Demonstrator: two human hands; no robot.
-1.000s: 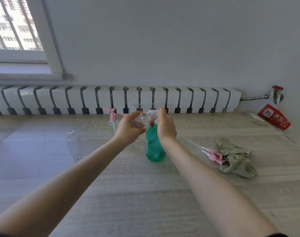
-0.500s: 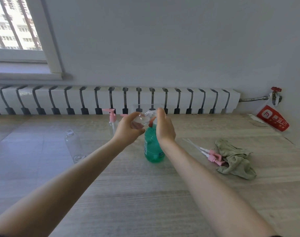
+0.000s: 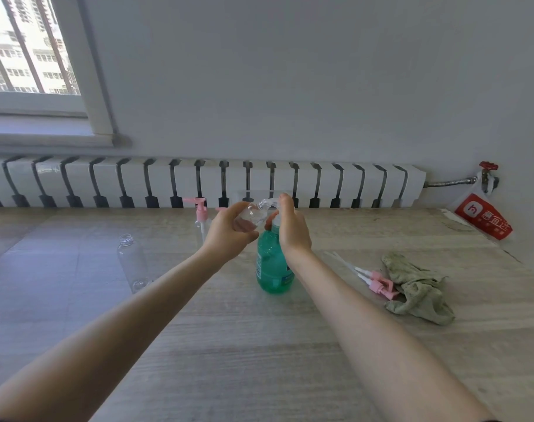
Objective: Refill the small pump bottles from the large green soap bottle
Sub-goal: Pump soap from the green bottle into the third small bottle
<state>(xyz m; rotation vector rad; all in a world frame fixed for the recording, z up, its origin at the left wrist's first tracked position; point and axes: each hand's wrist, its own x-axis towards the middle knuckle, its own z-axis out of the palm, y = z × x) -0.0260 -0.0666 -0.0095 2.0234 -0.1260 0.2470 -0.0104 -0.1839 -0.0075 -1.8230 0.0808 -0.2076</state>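
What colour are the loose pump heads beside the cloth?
Pink pump heads with white tubes, best in the head view.

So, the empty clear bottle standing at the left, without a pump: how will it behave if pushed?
The uncapped clear bottle looks empty, so it is probably very light. It stands tall and narrow on the table, so a push near the neck would likely tip it. Its round body would then probably roll.
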